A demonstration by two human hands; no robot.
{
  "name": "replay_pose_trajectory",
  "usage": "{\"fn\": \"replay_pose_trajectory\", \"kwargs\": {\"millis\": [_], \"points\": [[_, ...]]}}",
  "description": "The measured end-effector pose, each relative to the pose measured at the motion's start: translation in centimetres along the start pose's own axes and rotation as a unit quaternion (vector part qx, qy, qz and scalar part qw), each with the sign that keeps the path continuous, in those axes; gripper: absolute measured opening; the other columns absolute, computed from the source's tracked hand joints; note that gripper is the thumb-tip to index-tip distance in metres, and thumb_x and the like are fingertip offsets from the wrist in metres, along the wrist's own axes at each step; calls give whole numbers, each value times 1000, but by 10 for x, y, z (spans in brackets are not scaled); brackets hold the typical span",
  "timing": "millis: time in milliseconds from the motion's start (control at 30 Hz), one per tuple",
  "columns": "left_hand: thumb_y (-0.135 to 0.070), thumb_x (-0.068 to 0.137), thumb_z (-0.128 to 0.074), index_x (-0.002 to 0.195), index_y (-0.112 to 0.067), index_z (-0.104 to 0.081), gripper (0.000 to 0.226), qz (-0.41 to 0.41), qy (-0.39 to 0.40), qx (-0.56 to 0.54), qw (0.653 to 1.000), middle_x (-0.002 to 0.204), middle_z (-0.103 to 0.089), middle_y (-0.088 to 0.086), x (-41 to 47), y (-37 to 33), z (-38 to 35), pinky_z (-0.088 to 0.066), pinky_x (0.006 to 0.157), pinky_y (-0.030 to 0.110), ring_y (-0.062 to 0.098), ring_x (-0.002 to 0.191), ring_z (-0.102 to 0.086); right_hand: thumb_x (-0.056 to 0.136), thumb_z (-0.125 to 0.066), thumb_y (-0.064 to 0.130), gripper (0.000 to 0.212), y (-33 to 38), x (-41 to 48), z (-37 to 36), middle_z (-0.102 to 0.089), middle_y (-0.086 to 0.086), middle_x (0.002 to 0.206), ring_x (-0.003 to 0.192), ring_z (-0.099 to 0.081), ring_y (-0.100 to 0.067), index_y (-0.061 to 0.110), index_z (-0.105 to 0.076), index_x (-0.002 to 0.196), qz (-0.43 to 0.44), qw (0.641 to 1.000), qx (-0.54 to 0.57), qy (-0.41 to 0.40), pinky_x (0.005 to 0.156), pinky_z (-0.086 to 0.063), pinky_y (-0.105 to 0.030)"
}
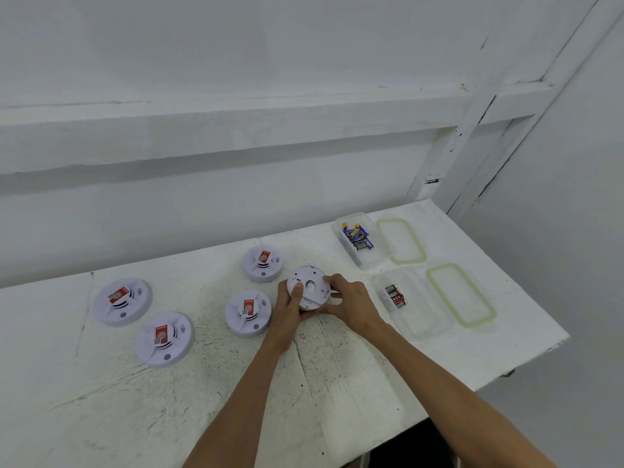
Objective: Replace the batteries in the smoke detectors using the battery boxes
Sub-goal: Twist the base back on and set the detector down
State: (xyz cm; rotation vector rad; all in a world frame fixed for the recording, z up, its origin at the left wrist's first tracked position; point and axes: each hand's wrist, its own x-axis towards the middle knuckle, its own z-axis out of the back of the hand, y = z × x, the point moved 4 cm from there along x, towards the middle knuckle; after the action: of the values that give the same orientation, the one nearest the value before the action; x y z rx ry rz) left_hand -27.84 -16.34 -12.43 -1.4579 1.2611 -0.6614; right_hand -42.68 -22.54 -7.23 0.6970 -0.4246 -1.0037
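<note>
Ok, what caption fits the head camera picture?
One detector gripped by left hand and right hand, beside four others and two battery boxes.

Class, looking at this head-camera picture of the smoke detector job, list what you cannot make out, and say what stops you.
1. Head view: held detector, lower rim and any battery bay covered by left grip and right grip.
2. Head view: print on the far box batteries, too small.
3. Head view: count of the near box batteries, blurred.
4. Head view: table left end, cut off by the frame edge.
</note>
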Motion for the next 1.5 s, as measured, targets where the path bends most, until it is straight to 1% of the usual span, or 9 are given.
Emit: {"fn": "replay_pose_trajectory", "kwargs": {"millis": [167,300,433,633,867,1067,1267,1367,1500], "points": [[-38,112,-39,132,-21,-47,27,10,-9,-8,1000,140,-60,14,2,-1,0,-63,87,43,27,120,-69,73,-89,30,60,-2,0,0,-70,-14,119,102,-71,-20,6,-62,121,1,1000,0,-2,87,-59,-26],[-40,111,-43,134,-22,-47,30,18,-16,-31,999,142,-60,17,4,4,2,-62,92,49,32,122,-69,76,-86,32,61,0,3,0,-71,-8,119,102,-70,-18,10,-60,127,15,1000,-8,18,87,-60,-32],[-37,111,-45,139,-22,-44,32,23,-22,-50,998,144,-59,16,4,3,3,-61,94,49,33,125,-67,83,-79,35,58,4,9,7,-65,-1,127,113,-65,-11,18,-57,134,-8,998,41,39,87,-57,-20],[-30,113,-41,138,-16,-43,29,30,-17,-48,998,146,-57,19,7,6,4,-59,97,56,36,125,-66,69,-92,31,64,5,17,5,-66,-6,121,109,-68,-15,17,-56,121,-19,995,73,67,83,-62,-37],[-26,112,-44,147,-16,-41,36,33,6,-48,998,145,-59,18,7,5,4,-59,97,55,35,126,-66,66,-94,18,58,-3,14,16,-73,-10,116,96,-74,-11,19,-64,115,-54,985,144,75,83,-62,-32],[-24,111,-45,146,-12,-39,37,15,3,-24,1000,143,-58,17,0,-5,1,-63,85,38,31,125,-66,66,-87,34,54,2,11,11,-77,-1,105,83,-74,-2,28,-64,114,-20,997,72,29,88,-60,-38],[-32,110,-45,143,-11,-38,40,14,13,-26,999,141,-61,15,-4,-9,-1,-62,93,45,29,124,-68,72,-80,40,59,13,7,8,-74,-4,110,92,-72,-14,16,-63,124,43,999,9,12,78,-60,-32],[-47,103,-49,142,-14,-43,51,21,25,-5,999,140,-63,12,-7,-10,-5,-62,94,45,24,122,-69,69,-66,62,74,19,9,6,-59,-3,127,109,-59,-19,16,-62,128,66,997,-50,1,89,-47,-24],[-59,107,-35,142,-11,-52,62,31,41,-3,999,129,-70,19,-8,-13,-10,-63,84,46,31,111,-73,64,-66,73,81,22,19,4,-45,2,119,108,-43,-16,22,-64,127,45,997,-68,6,91,-44,-33]]}}
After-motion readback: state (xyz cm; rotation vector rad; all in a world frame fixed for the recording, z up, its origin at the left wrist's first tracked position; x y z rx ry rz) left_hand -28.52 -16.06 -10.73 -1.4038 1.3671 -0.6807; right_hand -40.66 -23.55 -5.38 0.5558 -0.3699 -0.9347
